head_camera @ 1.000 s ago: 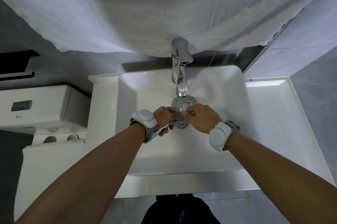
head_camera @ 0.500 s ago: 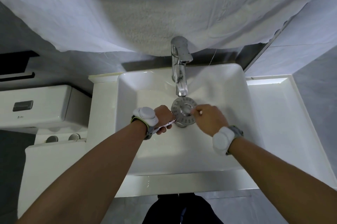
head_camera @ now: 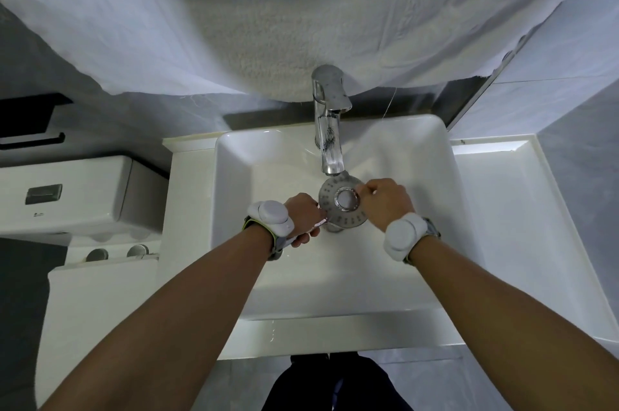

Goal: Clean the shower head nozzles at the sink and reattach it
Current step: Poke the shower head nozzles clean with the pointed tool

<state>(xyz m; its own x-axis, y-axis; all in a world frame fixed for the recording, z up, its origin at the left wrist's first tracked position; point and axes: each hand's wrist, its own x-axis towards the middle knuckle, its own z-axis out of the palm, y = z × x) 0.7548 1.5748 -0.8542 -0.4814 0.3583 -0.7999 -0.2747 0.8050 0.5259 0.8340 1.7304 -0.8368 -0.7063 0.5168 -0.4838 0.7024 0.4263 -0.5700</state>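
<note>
I see my left hand (head_camera: 303, 214) gripping the head (head_camera: 341, 206); right hand (head_camera: 385, 201), at its 3 o'clock, fingers curled, contents hidden.

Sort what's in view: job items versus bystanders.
In the job: round grey shower head, chrome faucet, white square sink, left hand gripping the handle, right hand at the face.
Lying about: white toilet tank, white hanging towel.
</note>
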